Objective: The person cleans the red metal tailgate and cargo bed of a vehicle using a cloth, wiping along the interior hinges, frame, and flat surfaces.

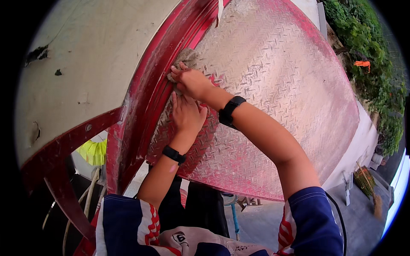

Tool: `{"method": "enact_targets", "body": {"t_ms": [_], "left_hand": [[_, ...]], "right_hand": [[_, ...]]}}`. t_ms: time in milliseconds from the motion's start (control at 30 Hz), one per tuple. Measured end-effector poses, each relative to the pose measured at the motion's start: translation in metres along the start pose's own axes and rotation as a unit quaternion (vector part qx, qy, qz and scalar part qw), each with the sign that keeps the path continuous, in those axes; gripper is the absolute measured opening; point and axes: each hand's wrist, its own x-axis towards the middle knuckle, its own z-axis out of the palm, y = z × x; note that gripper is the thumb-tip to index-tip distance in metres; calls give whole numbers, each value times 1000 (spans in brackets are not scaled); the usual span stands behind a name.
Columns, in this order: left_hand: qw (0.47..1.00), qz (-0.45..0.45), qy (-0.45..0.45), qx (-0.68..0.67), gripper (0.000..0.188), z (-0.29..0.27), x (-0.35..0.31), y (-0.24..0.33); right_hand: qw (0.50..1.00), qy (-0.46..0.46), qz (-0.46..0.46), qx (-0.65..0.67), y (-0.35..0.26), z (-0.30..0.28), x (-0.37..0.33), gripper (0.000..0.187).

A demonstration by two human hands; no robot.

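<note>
A worn, dusty diamond-plate metal sheet (pixel 273 98) with red paint along its edges lies before me. Along its left side runs a ridged red metal rail (pixel 147 91). My right hand (pixel 192 82) presses a crumpled grey-brown rag (pixel 187 55) into the corner where sheet and rail meet. Its fingers are bent over the cloth, and part of the rag is hidden beneath them. Just below, my left hand (pixel 188 115) rests on the sheet with its fingers stretched toward the rag. I cannot tell whether its fingertips touch the cloth.
A torn beige panel (pixel 94 51) fills the upper left, above a red metal bar (pixel 72 138). A yellow-green bag (pixel 93 152) shows below it. On the right are green plants (pixel 363 51), a straw broom (pixel 367 185) and grey floor (pixel 358 230).
</note>
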Motion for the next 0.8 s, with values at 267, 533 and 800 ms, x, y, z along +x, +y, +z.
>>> {"method": "enact_targets", "body": {"t_ms": [267, 533, 800], "left_hand": [[997, -32, -59, 23, 78, -19, -118, -38], [997, 44, -68, -10, 75, -78, -226, -60], [981, 135, -70, -122, 63, -130, -307, -34]], "right_hand": [[990, -120, -59, 45, -81, 73, -34, 38], [994, 106, 11, 15, -185, 59, -152, 37], [904, 214, 293, 224, -261, 45, -257, 26]]}}
